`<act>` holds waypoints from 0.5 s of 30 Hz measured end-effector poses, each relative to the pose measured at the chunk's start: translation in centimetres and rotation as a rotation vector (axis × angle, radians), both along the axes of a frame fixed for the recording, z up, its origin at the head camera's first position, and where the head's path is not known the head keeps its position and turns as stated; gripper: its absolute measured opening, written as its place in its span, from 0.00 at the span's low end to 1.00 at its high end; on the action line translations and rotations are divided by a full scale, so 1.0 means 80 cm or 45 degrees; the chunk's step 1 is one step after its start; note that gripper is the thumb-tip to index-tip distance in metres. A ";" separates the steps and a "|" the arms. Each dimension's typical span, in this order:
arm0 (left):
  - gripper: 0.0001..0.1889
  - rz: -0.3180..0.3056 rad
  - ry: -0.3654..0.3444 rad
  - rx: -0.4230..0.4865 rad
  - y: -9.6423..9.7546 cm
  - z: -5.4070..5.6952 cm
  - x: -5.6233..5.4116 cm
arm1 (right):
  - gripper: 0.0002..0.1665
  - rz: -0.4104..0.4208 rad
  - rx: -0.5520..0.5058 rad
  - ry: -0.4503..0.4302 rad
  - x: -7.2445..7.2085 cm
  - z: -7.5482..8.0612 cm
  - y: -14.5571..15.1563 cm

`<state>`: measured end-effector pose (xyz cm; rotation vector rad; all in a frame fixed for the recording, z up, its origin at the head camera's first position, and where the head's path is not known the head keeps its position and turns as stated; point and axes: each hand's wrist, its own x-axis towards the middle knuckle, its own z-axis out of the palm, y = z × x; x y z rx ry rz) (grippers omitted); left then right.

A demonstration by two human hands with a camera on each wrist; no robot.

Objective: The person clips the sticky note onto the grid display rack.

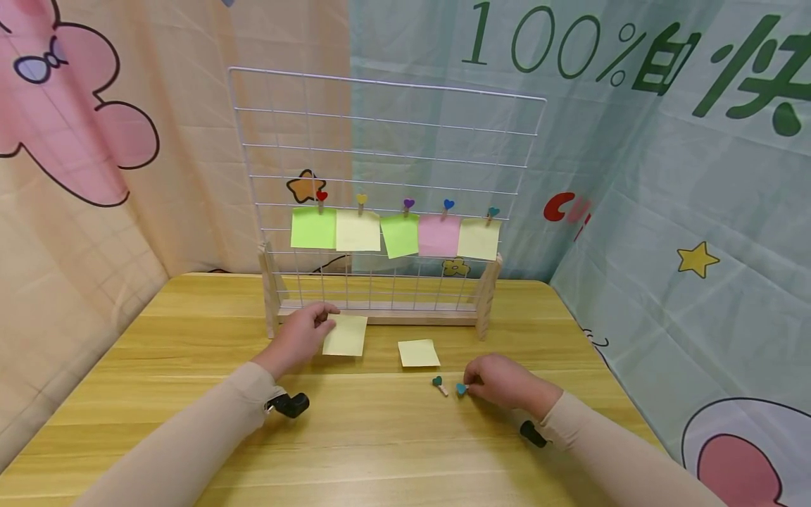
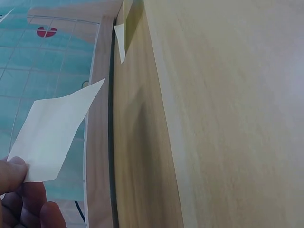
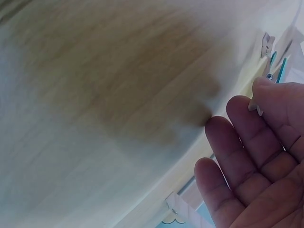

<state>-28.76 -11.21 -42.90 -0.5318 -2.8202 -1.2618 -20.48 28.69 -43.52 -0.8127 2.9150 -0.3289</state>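
Note:
My left hand [image 1: 300,331] pinches a pale yellow sticky note [image 1: 345,336] at its edge, between thumb and fingers. In the left wrist view the note [image 2: 54,130] is raised off the table and slightly curved. My right hand [image 1: 503,380] pinches a small wooden clothespin with a blue heart [image 1: 461,389] low over the table. Its wooden end [image 3: 255,107] shows between thumb and index finger in the right wrist view; the other fingers are extended. Just left of it lies a clothespin with a dark teal heart [image 1: 440,384]. Another pale yellow note [image 1: 419,353] lies behind the clothespins.
A white wire grid in a wooden stand [image 1: 418,319] rises at the back of the wooden table [image 1: 355,443]. Several green, yellow and pink notes hang in a row on it, including a pink note [image 1: 438,236], under heart clothespins. Printed curtains [image 1: 633,176] surround the table.

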 end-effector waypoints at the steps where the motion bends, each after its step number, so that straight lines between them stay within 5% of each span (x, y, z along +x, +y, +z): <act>1: 0.16 0.009 0.004 -0.005 0.000 0.000 -0.001 | 0.05 -0.005 -0.005 -0.007 0.000 0.000 0.000; 15: 0.17 0.031 0.027 -0.001 0.007 0.006 -0.016 | 0.06 -0.141 -0.140 -0.128 0.001 0.006 -0.001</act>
